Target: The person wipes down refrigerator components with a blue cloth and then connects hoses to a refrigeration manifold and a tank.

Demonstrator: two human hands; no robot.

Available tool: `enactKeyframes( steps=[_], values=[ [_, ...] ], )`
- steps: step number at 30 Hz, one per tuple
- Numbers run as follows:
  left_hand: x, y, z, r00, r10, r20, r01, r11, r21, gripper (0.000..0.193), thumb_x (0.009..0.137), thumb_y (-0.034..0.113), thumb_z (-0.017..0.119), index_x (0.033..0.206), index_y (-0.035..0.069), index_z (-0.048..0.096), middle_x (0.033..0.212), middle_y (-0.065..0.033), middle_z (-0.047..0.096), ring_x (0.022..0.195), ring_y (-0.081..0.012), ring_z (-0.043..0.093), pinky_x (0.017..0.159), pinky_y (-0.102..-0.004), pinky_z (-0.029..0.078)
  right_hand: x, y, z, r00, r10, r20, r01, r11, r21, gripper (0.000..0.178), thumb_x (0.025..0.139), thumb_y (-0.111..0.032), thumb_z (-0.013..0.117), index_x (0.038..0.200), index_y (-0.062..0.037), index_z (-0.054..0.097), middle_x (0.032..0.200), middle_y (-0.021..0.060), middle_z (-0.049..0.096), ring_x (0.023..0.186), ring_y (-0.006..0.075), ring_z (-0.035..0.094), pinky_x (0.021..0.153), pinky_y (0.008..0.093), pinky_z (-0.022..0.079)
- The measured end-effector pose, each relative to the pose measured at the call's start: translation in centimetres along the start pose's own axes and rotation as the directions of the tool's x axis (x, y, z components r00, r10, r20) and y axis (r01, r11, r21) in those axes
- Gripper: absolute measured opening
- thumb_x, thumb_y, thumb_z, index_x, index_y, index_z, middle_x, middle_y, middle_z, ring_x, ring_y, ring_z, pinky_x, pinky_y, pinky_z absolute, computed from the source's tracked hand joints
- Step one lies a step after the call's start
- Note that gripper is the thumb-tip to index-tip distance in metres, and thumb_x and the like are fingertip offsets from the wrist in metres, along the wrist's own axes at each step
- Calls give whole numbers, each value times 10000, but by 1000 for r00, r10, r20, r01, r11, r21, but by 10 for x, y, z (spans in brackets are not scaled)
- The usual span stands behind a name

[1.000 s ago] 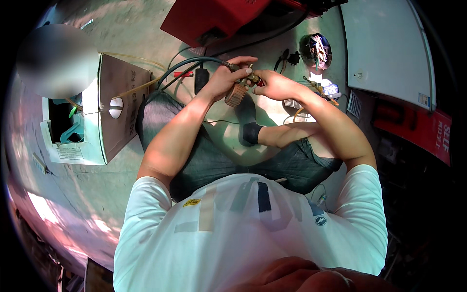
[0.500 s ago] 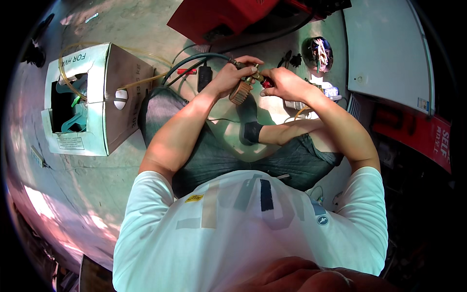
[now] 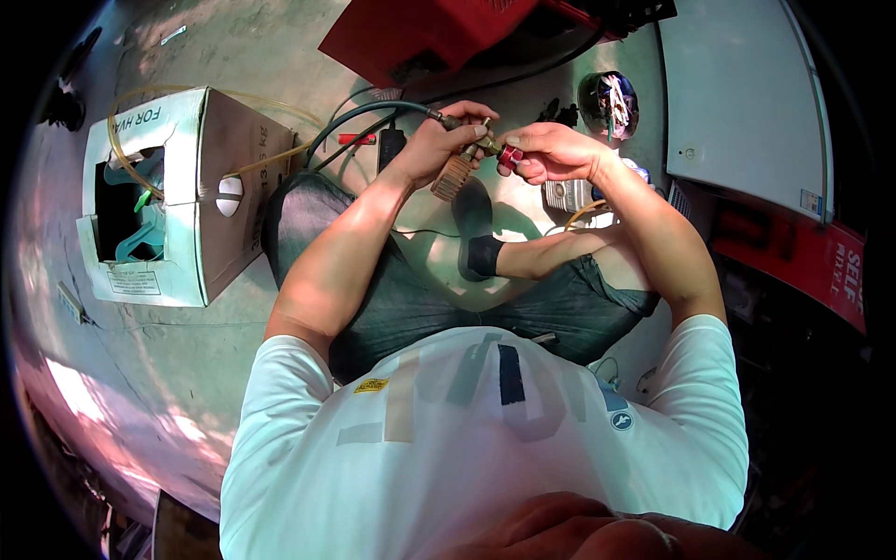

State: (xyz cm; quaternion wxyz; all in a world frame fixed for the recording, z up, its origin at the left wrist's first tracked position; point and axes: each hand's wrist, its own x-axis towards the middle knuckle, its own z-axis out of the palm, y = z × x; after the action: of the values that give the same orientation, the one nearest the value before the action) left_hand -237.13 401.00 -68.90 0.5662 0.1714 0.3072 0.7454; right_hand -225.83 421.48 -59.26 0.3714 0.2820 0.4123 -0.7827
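Observation:
My left hand [image 3: 434, 147] is closed around a brass fitting [image 3: 487, 146] at the end of a dark green hose [image 3: 371, 105]. A copper-coloured ribbed piece [image 3: 452, 177] hangs below those fingers. On the right side of the fitting is a red coupling [image 3: 509, 160] with a metallic band, pinched between the thumb and fingers of my right hand [image 3: 560, 149]. Both hands meet above my crossed legs. Whether the coupling is screwed on or only held against the brass cannot be made out.
At left stands a white cardboard box [image 3: 229, 140] with cut openings and a yellow tube [image 3: 271, 161]. Ahead is a red machine [image 3: 401, 37]; a black adapter [image 3: 391, 147] lies nearer. Rightward are a round container [image 3: 590, 103] with sticks, a ribbed metal block [image 3: 566, 194] and a grey cabinet [image 3: 737, 93].
My right hand has turned and shifted slightly, so more of the red coupling shows. My left hand and the ribbed piece have moved a little to the left.

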Motion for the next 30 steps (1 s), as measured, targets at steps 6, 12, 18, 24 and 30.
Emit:
enactKeyframes(
  steps=[6, 12, 18, 24, 30],
  values=[
    [3, -6, -9, 1000, -2, -21, 3, 999, 37, 269, 981, 110, 647, 1242, 53, 622, 980, -22, 619, 743, -106, 621, 642, -246, 539, 15, 9, 12, 989, 24, -147, -42, 992, -121, 375, 1094, -324, 439, 1243, -6, 572, 976, 120, 629, 646, 114, 524, 587, 264, 483],
    [2, -9, -4, 998, -28, -58, 37, 985, 167, 348, 908, 59, 734, 1243, 73, 639, 968, 26, 551, 773, -66, 600, 647, -225, 519, 13, 21, 44, 920, -241, -309, -105, 607, -788, 370, 897, -247, 721, 1130, 16, 605, 920, 82, 633, 716, 136, 639, 582, 287, 539],
    [5, -6, 3, 999, -13, 35, 10, 997, 81, 401, 899, 10, 726, 1280, 41, 604, 901, 13, 560, 709, -79, 606, 606, -227, 519, 14, 12, 46, 937, -138, -322, -171, 623, -763, 389, 833, -332, 777, 809, 41, 666, 626, 42, 619, 588, 162, 653, 554, 301, 545],
    [3, -6, -3, 1000, 10, -6, -9, 994, 109, 401, 902, 37, 739, 1278, 47, 600, 858, 26, 570, 684, -74, 609, 588, -229, 513, -36, -53, 28, 905, -328, -271, -236, 142, -961, 348, 887, -187, 722, 1091, 81, 636, 932, 137, 733, 870, 196, 689, 810, 361, 540],
    [-3, -9, -8, 999, -18, -51, 30, 973, 227, 398, 906, 48, 738, 1281, 79, 608, 874, 39, 554, 701, -63, 605, 611, -232, 528, -91, -127, -30, 148, -937, -316, 201, 341, -919, 273, 1018, -211, 597, 1157, -3, 706, 1044, 86, 743, 951, 154, 716, 780, 271, 567]
  ],
)
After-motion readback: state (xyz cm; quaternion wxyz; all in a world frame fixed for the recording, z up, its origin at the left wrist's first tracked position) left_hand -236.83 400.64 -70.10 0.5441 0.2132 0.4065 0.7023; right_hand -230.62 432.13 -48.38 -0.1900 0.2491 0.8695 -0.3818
